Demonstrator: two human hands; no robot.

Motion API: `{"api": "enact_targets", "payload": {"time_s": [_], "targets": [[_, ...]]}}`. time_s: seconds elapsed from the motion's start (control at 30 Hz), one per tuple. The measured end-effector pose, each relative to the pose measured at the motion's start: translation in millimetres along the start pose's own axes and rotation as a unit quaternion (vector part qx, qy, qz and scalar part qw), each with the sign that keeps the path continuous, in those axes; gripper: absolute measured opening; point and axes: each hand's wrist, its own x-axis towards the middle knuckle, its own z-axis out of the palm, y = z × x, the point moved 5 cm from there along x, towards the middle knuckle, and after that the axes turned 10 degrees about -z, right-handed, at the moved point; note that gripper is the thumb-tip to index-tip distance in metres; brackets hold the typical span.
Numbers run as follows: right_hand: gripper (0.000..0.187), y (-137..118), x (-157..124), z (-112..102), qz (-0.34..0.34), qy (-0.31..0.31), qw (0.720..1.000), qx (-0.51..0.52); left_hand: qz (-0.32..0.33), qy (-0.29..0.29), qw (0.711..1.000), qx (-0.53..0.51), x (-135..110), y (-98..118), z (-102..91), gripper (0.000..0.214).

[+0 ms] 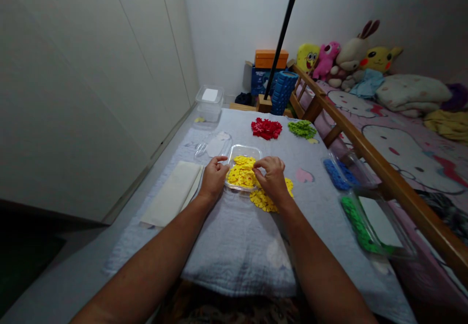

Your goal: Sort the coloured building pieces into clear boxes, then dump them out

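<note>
A clear plastic container (pixel 245 150) stands mid-table with yellow flower-shaped pieces (pixel 241 172) heaped inside. At its left rim, my left hand (pixel 215 175) is closed on the edge, thumb and fingers steadying it. My right hand (pixel 272 173) is over the right side of the container, fingertips pinched together by the yellow pieces; a yellow piece appears to be in the pinch, mostly hidden by the fingers. Under and beside that hand lies a loose pile of yellow pieces (pixel 263 201) on the cloth, partly covered by the wrist.
Behind are a red pile (pixel 266 128) and a light green pile (pixel 302 129). A clear lid (pixel 218 144) and folded cloth (pixel 171 194) lie left. Stacked containers (pixel 209 103) stand far left. Boxes of blue pieces (pixel 338 172) and green pieces (pixel 360 226) line the right, beside a wooden bed rail (pixel 365 141).
</note>
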Motion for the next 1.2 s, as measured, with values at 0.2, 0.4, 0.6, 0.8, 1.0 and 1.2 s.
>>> {"api": "enact_targets", "payload": {"time_s": [0.2,0.4,0.6,0.8,1.0,1.2], "targets": [[0.011,-3.0,-0.3,7.7,-0.035,-0.006,0.999,-0.041,-0.004,-0.002,1.0,0.006,0.6,-1.2,0.0,0.042],[0.013,8.3,-3.7,5.5,-0.057,0.009,0.998,-0.005,-0.002,-0.004,1.0,0.01,1.3,-1.6,-0.1,0.042],[0.015,31.6,-3.9,-12.8,-0.013,0.048,0.999,0.02,0.0,0.001,1.0,0.016,0.6,-0.8,-0.7,0.042],[0.015,49.3,-5.6,-18.6,0.075,-0.02,0.996,-0.045,0.005,0.004,1.0,0.014,0.3,0.4,-0.5,0.042],[0.024,42.6,-14.1,1.5,0.093,-0.214,0.967,-0.103,0.001,0.002,1.0,0.005,-0.2,1.1,-0.3,0.04],[0.021,39.0,-15.3,7.8,0.09,-0.247,0.957,-0.12,-0.001,0.004,1.0,0.01,-0.5,1.0,0.0,0.041]]}}
